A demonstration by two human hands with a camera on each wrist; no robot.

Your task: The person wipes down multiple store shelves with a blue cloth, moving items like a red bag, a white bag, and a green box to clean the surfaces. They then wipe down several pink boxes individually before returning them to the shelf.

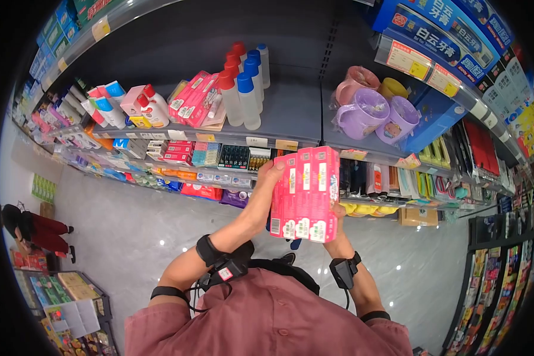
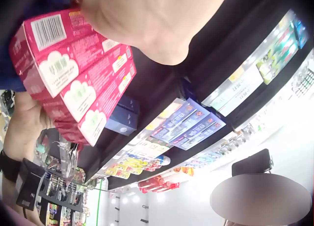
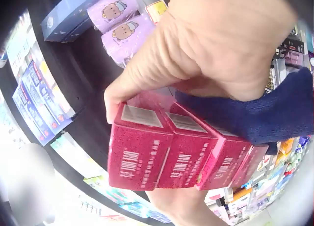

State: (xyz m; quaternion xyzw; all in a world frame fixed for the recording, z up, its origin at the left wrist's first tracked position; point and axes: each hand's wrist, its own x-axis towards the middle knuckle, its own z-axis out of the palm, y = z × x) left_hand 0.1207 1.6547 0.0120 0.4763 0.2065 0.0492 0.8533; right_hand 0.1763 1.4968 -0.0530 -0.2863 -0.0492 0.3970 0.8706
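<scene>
Several pink boxes, side by side in one block, are held between my two hands in front of the shelf. My left hand grips the block at its upper left edge. On the opposite side my right hand holds it lower down, mostly hidden behind the boxes in the head view. Barcodes and white cloud-shaped labels show on the boxes in the left wrist view. In the right wrist view, the thumb of my right hand lies along the outer box.
Squeeze bottles with red and blue caps stand on the shelf, beside pink boxes. Purple mugs are at right, below toothpaste boxes. The shelf's front rail carries price tags. Another person is at far left.
</scene>
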